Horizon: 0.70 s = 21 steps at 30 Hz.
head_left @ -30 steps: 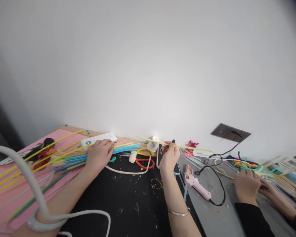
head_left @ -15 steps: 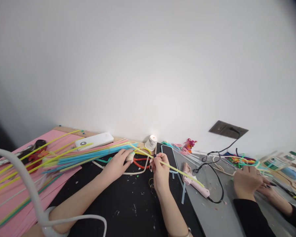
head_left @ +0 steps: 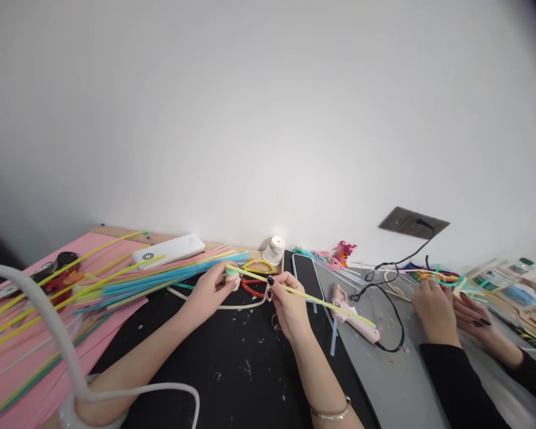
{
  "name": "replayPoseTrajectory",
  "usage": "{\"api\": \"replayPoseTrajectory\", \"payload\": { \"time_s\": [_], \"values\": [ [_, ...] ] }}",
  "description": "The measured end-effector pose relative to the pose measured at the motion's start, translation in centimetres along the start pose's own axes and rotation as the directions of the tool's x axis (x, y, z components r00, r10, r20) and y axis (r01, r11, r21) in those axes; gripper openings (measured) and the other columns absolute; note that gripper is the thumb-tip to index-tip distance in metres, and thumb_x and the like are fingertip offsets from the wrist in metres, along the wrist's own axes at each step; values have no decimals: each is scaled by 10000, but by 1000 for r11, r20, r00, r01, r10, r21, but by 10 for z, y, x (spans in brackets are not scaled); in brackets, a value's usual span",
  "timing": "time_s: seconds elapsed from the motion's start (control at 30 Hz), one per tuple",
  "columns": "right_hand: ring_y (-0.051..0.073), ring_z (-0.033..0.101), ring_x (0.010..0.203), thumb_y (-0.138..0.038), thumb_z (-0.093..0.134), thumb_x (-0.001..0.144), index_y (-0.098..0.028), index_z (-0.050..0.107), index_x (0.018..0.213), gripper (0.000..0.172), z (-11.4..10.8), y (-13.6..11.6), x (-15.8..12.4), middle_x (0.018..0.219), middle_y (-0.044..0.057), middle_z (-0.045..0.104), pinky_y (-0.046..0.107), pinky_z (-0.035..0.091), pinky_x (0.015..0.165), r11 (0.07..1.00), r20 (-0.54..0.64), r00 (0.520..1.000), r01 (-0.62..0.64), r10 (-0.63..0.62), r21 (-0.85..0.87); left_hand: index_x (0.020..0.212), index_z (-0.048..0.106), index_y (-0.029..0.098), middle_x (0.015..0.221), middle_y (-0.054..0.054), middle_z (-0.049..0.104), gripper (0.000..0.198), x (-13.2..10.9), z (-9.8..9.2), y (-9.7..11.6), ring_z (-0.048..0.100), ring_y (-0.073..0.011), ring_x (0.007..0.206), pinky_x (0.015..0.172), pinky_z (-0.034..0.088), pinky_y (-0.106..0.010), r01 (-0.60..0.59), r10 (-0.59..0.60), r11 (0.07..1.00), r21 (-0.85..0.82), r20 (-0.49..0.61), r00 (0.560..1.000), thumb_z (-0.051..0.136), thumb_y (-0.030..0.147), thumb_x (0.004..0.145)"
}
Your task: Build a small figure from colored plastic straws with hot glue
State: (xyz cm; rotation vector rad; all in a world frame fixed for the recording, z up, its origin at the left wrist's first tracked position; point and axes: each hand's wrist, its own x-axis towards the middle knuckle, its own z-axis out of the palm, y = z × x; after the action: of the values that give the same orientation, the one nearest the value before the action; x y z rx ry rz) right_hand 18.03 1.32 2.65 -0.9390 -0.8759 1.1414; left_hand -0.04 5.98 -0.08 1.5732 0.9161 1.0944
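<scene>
My left hand [head_left: 209, 293] has its fingers closed around a small whitish and pale green piece [head_left: 234, 277], whose kind I cannot make out. In my right hand [head_left: 290, 305] a long pale yellow pipe cleaner [head_left: 324, 302] is pinched between thumb and fingers. Its far end reaches the piece at my left fingertips; whether they touch I cannot tell. The other end slants down to the right, above a pink glue gun [head_left: 360, 326]. Behind my hands lie a red bent pipe cleaner [head_left: 253, 291] and a yellow one [head_left: 259, 265].
Bundled pipe cleaners [head_left: 156, 280] and pink sheets [head_left: 89, 244] cover the left side, with a white power bank [head_left: 172, 250] behind. A small white cup [head_left: 274, 251] and a phone [head_left: 307, 273] stand near the wall. At right, a co-worker's hands [head_left: 435, 310] work beside a black cord [head_left: 402, 339].
My right hand has moved slightly left, bringing the yellow pipe cleaner's end to the piece in my left hand. My left hand has turned a little, showing more of the piece.
</scene>
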Motion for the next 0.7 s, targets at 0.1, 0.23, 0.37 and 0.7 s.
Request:
{"api": "replayPoseTrajectory", "payload": {
  "time_s": [0.1,0.23,0.37,0.7],
  "values": [
    [95,504,523,-310,705,747,-201,582,787,169,-1,-2,-1,601,-35,601,201,391,528,999,107,994,-31,27,38,1087,522,208,963,-39,663,370,-4,1,4,688,-240,899,779,579,-395,121,-120,982,-142,17,993,616,402,786],
    [124,554,573,-289,613,792,-161,655,872,157,-1,-6,-2,658,36,670,232,418,573,996,234,969,-83,76,19,1120,541,212,1011,-49,663,464,-5,4,7,690,-232,863,786,582,-398,186,-184,958,-219,32,982,672,436,736],
    [130,547,569,-351,644,775,-154,688,868,222,-3,-7,0,736,66,692,257,433,565,994,195,979,-68,50,85,1170,552,207,1108,-64,648,526,-4,5,5,670,-218,918,837,564,-382,196,-190,938,-287,51,981,698,448,725],
    [106,536,608,-328,747,728,-169,722,807,179,-7,-2,5,730,39,658,210,453,533,968,24,1000,-15,10,249,1202,562,183,978,-48,674,580,-6,3,10,638,-137,637,579,538,-273,231,-241,929,-289,1,971,721,433,703]
  ]
}}
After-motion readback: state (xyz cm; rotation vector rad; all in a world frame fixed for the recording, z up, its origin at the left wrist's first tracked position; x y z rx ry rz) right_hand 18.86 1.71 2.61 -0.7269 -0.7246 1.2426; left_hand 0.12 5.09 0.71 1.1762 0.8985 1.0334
